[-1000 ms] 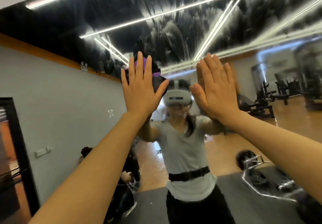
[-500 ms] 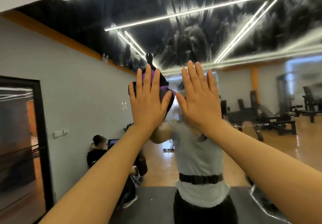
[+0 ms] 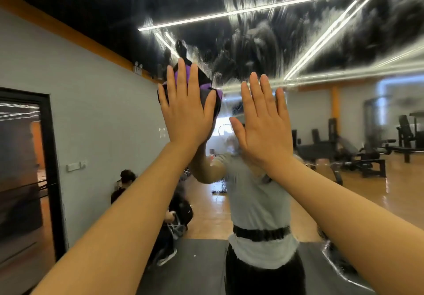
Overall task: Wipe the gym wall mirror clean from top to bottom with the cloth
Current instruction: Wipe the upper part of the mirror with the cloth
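- Where the left hand (image 3: 184, 109) presses against the glass, the cloth (image 3: 206, 83) sits trapped under the palm, a bunched wad of purple and dark fabric poking out above the fingertips and past the thumb.
- That hand lies flat, fingers straight and close together pointing up, thumb angled out to the side; it pushes the cloth onto the mirror (image 3: 252, 49) rather than gripping it.
- Just beside it, the right hand (image 3: 263, 122) is also flat on the glass, fingers spread a little and pointing up, with nothing under it that I can see.
- Both bare forearms reach up and forward from the bottom corners of the view, and the two hands stay slightly apart, the left one a touch higher.
- Above the hands the mirror is covered in whitish, streaky smears, thickest over the reflected dark ceiling and its long light strips (image 3: 229, 14).
- Lower down the glass shows the person's own reflection: a pale T-shirt (image 3: 257, 203) with a black belt (image 3: 261, 234) at the waist.
- Further out in the reflection are a grey wall with a black-framed doorway (image 3: 49, 168) at the left, a seated figure in dark clothes (image 3: 125, 187) near the wall, a wooden floor, and black gym benches and machines (image 3: 358, 154) at the right.
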